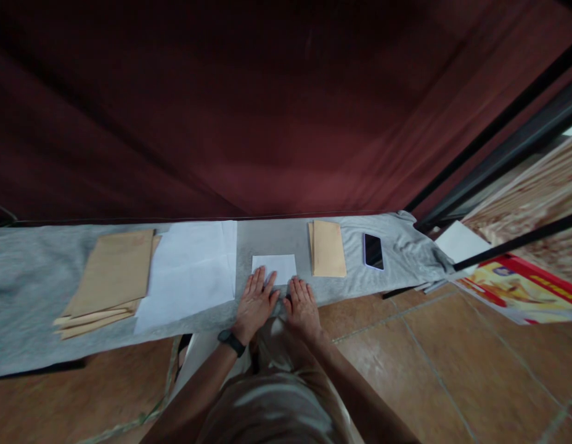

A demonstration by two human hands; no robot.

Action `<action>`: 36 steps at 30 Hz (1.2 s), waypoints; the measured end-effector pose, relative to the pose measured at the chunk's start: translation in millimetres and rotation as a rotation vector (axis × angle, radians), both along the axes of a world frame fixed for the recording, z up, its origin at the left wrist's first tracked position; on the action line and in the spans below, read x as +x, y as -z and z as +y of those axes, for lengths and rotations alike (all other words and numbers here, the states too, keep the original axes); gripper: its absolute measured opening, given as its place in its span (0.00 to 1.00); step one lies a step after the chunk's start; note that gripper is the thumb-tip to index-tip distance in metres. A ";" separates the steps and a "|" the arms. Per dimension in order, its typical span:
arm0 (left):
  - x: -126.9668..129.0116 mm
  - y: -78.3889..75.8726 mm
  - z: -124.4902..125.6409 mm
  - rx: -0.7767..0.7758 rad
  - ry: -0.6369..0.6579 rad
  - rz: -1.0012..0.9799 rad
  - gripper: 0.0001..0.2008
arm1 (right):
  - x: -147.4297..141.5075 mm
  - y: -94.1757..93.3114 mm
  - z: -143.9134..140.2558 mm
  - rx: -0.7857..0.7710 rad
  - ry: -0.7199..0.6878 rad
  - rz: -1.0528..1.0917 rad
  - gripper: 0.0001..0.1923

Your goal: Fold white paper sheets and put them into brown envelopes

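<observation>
A small white sheet of paper [273,265], perhaps folded, lies flat on the grey cloth-covered table [272,233] in front of me. My left hand [257,301], with a dark watch [231,343] on its wrist, rests flat over the paper's near left corner, fingers stretched out. At the near right corner lies my right hand [302,305], also flat, its fingertips at the paper's edge. Left of them is a stack of large white sheets [188,271]. Small tan envelopes [329,248] lie to the right.
Large brown envelopes [114,271] are piled at the left. A phone [373,251] lies on the cloth at the right. Behind the table hangs a dark red curtain [286,135]. Black metal bars [508,126] and a colourful box [521,287] stand at the right.
</observation>
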State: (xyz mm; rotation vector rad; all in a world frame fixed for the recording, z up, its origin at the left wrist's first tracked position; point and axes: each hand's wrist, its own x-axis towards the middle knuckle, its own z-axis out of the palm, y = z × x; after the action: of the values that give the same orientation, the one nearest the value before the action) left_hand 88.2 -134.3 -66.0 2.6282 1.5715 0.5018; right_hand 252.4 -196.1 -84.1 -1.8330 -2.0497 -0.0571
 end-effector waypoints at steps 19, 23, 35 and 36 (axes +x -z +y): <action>-2.9 -2.5 -0.4 -0.017 0.043 -0.036 0.27 | 5.0 -13.0 2.9 -0.078 -0.037 0.044 0.26; -2.4 -3.1 -1.2 -0.021 0.039 -0.038 0.27 | 10.7 -16.5 1.9 -0.086 -0.007 0.041 0.25; 0.7 1.6 -2.2 0.022 0.028 0.023 0.27 | 2.9 -19.1 40.0 -0.091 -0.068 0.034 0.26; 0.7 1.4 -2.4 0.024 0.026 0.027 0.27 | 2.4 -18.1 40.7 -0.092 -0.069 0.033 0.27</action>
State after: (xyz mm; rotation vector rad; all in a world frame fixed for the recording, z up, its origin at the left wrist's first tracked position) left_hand 88.9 -136.7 -67.4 2.6804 1.5459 0.4891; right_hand 254.8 -155.4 -66.0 -1.8021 -2.1232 0.0865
